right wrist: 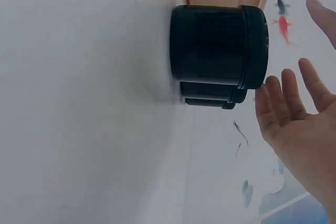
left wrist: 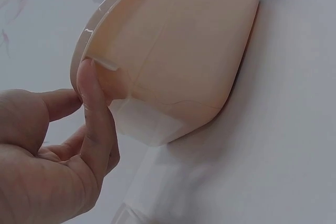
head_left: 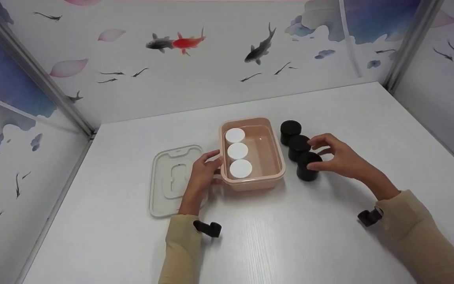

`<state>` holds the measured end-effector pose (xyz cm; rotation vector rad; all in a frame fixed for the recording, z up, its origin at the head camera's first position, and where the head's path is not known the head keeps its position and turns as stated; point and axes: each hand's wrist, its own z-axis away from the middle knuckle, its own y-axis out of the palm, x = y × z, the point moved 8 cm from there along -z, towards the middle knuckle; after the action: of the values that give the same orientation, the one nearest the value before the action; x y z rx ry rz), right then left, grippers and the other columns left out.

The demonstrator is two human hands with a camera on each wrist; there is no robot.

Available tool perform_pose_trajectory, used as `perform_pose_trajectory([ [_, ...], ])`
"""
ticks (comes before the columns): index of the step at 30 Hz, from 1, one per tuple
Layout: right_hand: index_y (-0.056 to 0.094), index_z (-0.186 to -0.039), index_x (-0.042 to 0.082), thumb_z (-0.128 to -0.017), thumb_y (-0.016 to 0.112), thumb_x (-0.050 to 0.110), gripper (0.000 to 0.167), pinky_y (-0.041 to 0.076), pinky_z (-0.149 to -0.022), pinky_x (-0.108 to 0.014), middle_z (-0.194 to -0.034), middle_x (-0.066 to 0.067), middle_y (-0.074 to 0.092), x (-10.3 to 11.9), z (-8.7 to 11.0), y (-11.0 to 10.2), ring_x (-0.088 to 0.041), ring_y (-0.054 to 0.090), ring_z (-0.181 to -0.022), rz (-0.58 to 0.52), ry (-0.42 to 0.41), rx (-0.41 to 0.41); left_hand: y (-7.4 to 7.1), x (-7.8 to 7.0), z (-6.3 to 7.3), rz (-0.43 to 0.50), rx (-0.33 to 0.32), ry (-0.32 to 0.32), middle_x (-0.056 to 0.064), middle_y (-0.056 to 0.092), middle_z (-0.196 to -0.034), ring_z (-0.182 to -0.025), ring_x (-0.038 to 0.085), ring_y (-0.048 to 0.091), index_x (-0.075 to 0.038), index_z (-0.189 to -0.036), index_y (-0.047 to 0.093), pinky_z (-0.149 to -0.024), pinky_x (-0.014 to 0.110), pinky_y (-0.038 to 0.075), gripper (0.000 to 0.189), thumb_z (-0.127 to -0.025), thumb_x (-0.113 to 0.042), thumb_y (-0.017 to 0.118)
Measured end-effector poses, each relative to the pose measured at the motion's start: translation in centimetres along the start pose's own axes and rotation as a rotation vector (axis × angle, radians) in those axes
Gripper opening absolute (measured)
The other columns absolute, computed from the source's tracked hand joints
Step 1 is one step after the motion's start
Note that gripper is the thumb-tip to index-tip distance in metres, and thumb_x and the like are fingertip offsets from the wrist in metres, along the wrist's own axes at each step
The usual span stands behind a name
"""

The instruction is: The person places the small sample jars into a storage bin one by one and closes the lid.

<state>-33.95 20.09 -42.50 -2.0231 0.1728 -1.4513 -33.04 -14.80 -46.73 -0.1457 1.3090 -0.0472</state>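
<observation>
A pink plastic box (head_left: 271,157) stands in the middle of the table, with three white-lidded jars (head_left: 238,151) lined up along its left inside. My left hand (head_left: 204,170) pinches the box's left rim between thumb and fingers, as the left wrist view shows close up (left wrist: 86,129). To the right of the box, three black jars (head_left: 308,173) stand upright in a slanting row. Over the nearest two hovers my right hand (head_left: 339,157), thumb and fingers spread. In the right wrist view its fingers are loosely extended beside the lid of the nearest black jar (right wrist: 215,45).
A pale translucent lid (head_left: 160,177) lies flat on the white table (head_left: 250,244), left of the box and partly under my left forearm. Walls printed with fish (head_left: 260,49) enclose the table at the back and sides.
</observation>
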Motion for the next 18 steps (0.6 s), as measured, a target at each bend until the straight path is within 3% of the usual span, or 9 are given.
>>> perform_pose_trajectory([
  [10,0.042,-0.137,0.003,-0.081,0.085,0.023,0.074,0.044,-0.098,-0.017,-0.139,-0.018,0.046,-1.7,0.3,1.1,-0.03,0.048,-0.125,0.023,0.105,0.125,-0.2,0.0,0.0,0.006,0.008,-0.004,0.013,0.07,-0.121,-0.09,0.018,0.071,-0.017,-0.143,0.052,-0.064,0.029,0.061,0.045,-0.101,-0.028,0.06],
  [18,0.036,-0.138,-0.001,-0.083,0.083,0.021,0.076,0.047,-0.104,-0.047,-0.141,-0.021,0.044,-2.2,0.6,1.5,-0.035,0.048,-0.128,0.048,0.134,0.203,0.1,-0.2,-0.1,0.049,0.024,0.036,0.016,0.071,-0.117,-0.085,0.019,0.072,-0.012,-0.142,0.052,-0.063,0.031,0.061,0.045,-0.1,-0.024,0.061],
])
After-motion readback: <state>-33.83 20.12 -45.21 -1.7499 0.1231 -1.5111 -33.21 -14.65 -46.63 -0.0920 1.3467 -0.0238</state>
